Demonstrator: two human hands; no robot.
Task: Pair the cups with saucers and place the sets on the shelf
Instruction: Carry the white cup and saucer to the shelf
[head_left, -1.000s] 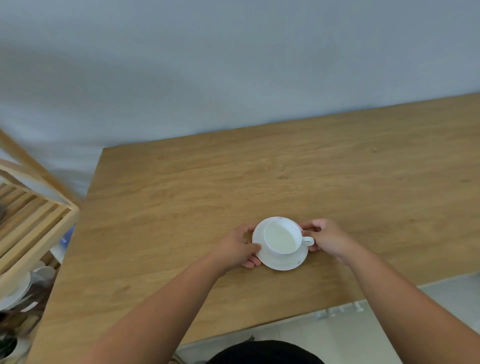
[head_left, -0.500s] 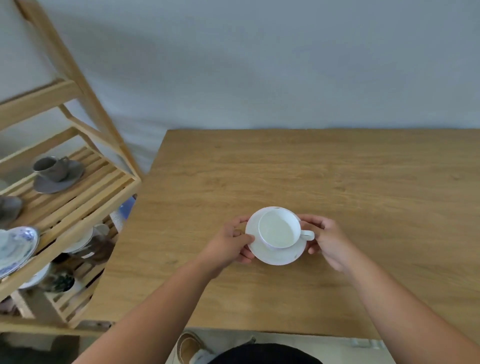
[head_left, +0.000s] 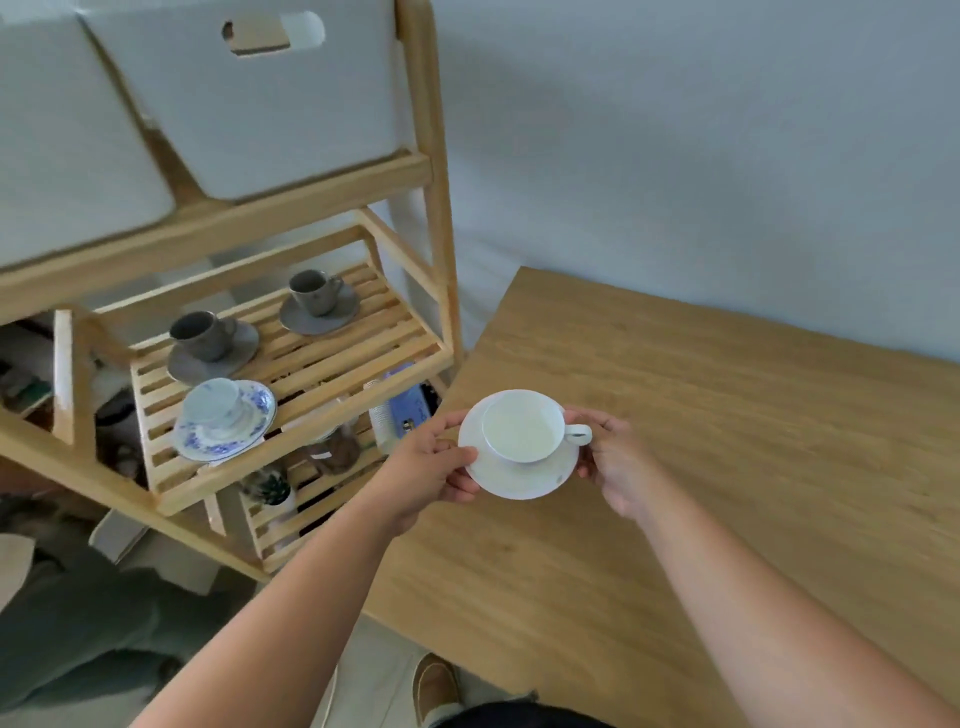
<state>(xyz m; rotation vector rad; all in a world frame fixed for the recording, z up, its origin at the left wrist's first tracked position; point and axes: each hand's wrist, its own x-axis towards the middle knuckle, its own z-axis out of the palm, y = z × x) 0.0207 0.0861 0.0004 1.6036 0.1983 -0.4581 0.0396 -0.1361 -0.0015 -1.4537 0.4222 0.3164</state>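
A white cup (head_left: 522, 426) sits on a white saucer (head_left: 511, 480), held in the air over the left corner of the wooden table (head_left: 727, 441). My left hand (head_left: 426, 467) grips the saucer's left rim and my right hand (head_left: 615, 460) grips its right rim, beside the cup's handle. On the slatted wooden shelf (head_left: 322, 364) to the left stand two grey cups on grey saucers (head_left: 318, 299) (head_left: 210, 343) and a blue-patterned cup on its saucer (head_left: 223, 415).
White storage boxes (head_left: 249, 98) fill the shelf level above. The lower level holds a small plant (head_left: 270, 488), a blue packet (head_left: 408, 405) and other items. An upright post (head_left: 434, 182) of the shelf stands near the table's corner. A shoe (head_left: 436, 686) shows on the floor.
Both hands lifted the cup and saucer off the table and carried them left toward the shelf. The view swung left, bringing the shelf and its cup sets into sight.
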